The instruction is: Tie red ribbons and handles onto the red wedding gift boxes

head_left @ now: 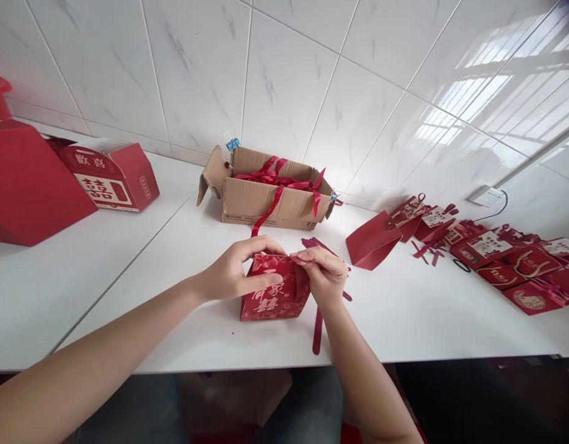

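In the head view, a small red box [266, 301] with pale lettering stands on the white table [405, 327], close to its near edge and between the person's two hands. The left hand [245, 271] grips the box from its left side: the thumb lies across the printed front while the fingers reach over behind the top edge, so the hold is about as wide as the box's narrow top. The right hand [326, 271] is at the upper right corner, thumb and fingertips pinched closely together on a dark red piece [300, 259]; it could be a strip or part of the box top, as the fingers cover too much to be sure.

Just beside the box, on the right, several dark red strips [317, 333] lie on the table, one pointing toward the near edge. Behind it, an open cardboard carton [266, 206] holds shiny red ribbon [278, 179], one length hanging down its front; a blue binder clip [232, 143] sits at its left back corner. Right of the carton, a plain red box [373, 240] lies near a cluster of decorated red boxes [490, 245]. Well to the left stands a red box with a white label [106, 185], next to a larger red form [34, 185].
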